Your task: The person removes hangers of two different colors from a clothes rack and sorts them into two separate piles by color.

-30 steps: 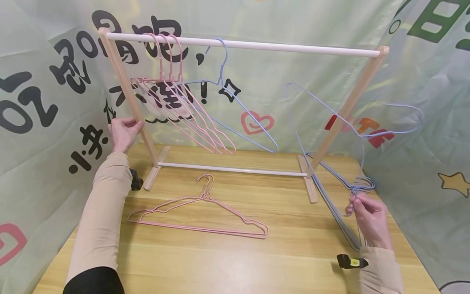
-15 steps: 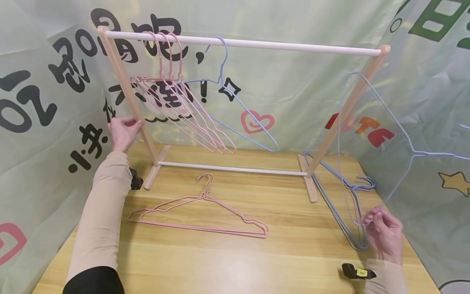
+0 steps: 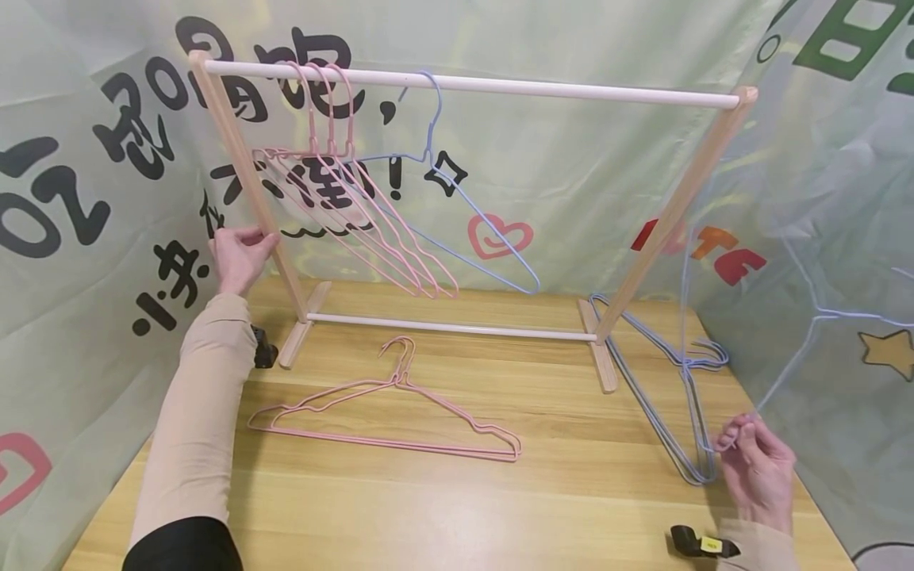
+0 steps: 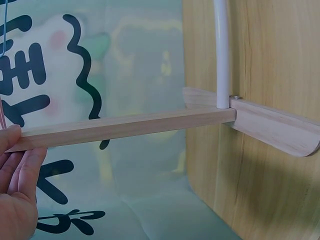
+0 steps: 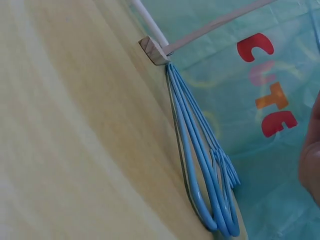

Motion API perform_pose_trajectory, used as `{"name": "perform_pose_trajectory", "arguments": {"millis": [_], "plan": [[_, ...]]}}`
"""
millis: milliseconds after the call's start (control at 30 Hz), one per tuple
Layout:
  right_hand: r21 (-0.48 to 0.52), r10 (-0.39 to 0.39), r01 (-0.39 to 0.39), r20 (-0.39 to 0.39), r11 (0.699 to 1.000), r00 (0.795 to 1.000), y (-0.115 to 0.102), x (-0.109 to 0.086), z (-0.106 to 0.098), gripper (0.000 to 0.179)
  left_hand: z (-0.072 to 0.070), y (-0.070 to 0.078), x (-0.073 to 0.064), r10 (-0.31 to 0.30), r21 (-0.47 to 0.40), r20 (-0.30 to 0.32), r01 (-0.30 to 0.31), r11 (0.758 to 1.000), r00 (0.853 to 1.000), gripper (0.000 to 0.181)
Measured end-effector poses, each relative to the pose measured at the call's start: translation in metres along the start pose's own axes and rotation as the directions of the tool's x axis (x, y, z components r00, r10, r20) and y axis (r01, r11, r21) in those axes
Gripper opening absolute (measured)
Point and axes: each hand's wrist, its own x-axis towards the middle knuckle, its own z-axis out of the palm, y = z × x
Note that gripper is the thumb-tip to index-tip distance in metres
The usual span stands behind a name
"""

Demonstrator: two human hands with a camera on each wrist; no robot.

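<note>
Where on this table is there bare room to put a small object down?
Bare tabletop lies in front of the flat pink hangers, and between them and the rack's right foot. Right of that foot it is crowded: blue hangers lie stacked, and the right hand holds another.

Held blue hanger [image 3: 819,314]: blurred in head view; ran off rt edge at hook.
Rt hand [image 3: 757,464]: mostly lost past R-wrist view's edge.
L hand [image 3: 241,258]: cut by L-wrist view's edge.
Stacked blue hangers [image 3: 643,399]: overlapped; couldn't be counted.
Black device [image 3: 266,350]: hid partly behind L sleeve [image 3: 203,404].
Yellow label [image 3: 711,545]: was too sm. to read.
</note>
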Motion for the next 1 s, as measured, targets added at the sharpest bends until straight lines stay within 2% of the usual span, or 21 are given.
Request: {"name": "perform_pose_trajectory", "arguments": {"millis": [100, 200, 300, 400, 500, 567, 633, 667, 733, 767, 800, 833, 867, 900, 933, 967, 1000], "plan": [[-0.035, 0.021, -0.022, -0.03, 0.999, 0.999, 0.0, -0.002, -0.002, 0.035, -0.001, 0.0, 0.0, -0.005, 0.009, 0.006, 0.005, 1.0, 1.0, 0.039], [-0.096, 0.084, -0.091, -0.076, 0.991, 0.994, -0.001, -0.003, -0.003, 0.035, -0.002, 0.0, 0.0, -0.006, 0.019, 0.009, 0.005, 1.0, 1.0, 0.039], [-0.159, 0.157, -0.183, -0.158, 0.97, 0.975, -0.004, -0.005, -0.005, 0.035, -0.002, 0.0, 0.0, -0.006, 0.024, 0.011, 0.006, 1.0, 1.0, 0.039], [-0.221, 0.222, -0.275, -0.235, 0.936, 0.946, -0.009, -0.007, -0.008, 0.035, -0.001, 0.0, 0.0, -0.005, 0.019, 0.013, 0.004, 1.0, 1.0, 0.039], [-0.275, 0.289, -0.371, -0.295, 0.887, 0.911, -0.014, -0.008, -0.011, 0.035, -0.001, 0.0, 0.001, 0.005, 0.013, 0.01, -0.005, 1.0, 1.0, 0.039], [-0.325, 0.32, -0.432, -0.344, 0.841, 0.882, -0.017, -0.007, -0.013, 0.034, -0.001, -0.001, 0.0, 0.011, 0.014, 0.006, -0.011, 1.0, 1.0, 0.038], [-0.391, 0.335, -0.488, -0.396, 0.781, 0.855, -0.02, -0.005, -0.015, 0.034, -0.001, -0.001, 0.0, 0.012, 0.019, 0.006, -0.012, 1.0, 1.0, 0.038], [-0.436, 0.333, -0.517, -0.431, 0.736, 0.839, -0.022, -0.004, -0.015, 0.035, -0.001, -0.001, 0.0, 0.011, 0.022, 0.007, -0.012, 1.0, 1.0, 0.038], [-0.529, 0.313, -0.578, -0.509, 0.621, 0.802, -0.025, -0.001, -0.016, 0.036, -0.001, -0.001, 0.0, 0.008, 0.028, 0.008, -0.008, 1.0, 1.0, 0.038], [-0.591, 0.294, -0.61, -0.546, 0.528, 0.784, -0.027, 0.002, -0.017, 0.037, -0.001, 0.0, 0.0, 0.008, 0.03, 0.008, -0.008, 1.0, 1.0, 0.038], [-0.661, 0.273, -0.635, -0.576, 0.399, 0.771, -0.028, 0.004, -0.017, 0.034, -0.001, 0.0, 0.0, 0.007, 0.032, 0.008, -0.007, 0.999, 1.0, 0.038], [-0.718, 0.252, -0.649, -0.598, 0.252, 0.761, -0.03, 0.007, -0.017, 0.031, -0.001, 0.0, 0.0, 0.007, 0.034, 0.008, -0.007, 0.999, 1.0, 0.038], [-0.761, 0.233, -0.643, -0.612, 0.085, 0.756, -0.031, 0.01, -0.017, 0.028, -0.001, 0.0, 0.0, 0.008, 0.035, 0.008, -0.009, 0.999, 1.0, 0.038], [-0.791, 0.224, -0.605, -0.607, -0.085, 0.762, -0.033, 0.013, -0.017, 0.027, -0.001, 0.0, 0.0, 0.01, 0.035, 0.005, -0.011, 0.999, 1.0, 0.037], [-0.804, 0.218, -0.539, -0.59, -0.251, 0.778, -0.034, 0.017, -0.017, 0.028, -0.001, 0.0, 0.0, 0.013, 0.035, 0.002, -0.013, 0.999, 1.0, 0.037], [-0.795, 0.217, -0.465, -0.57, -0.39, 0.793, -0.035, 0.02, -0.017, 0.03, -0.001, 0.0, 0.0, 0.016, 0.035, -0.001, -0.016, 0.999, 1.0, 0.037], [-0.783, 0.223, -0.389, -0.541, -0.485, 0.811, -0.035, 0.023, -0.016, 0.034, 0.0, 0.0, 0.0, 0.018, 0.036, -0.003, -0.017, 0.999, 1.0, 0.036]]}}
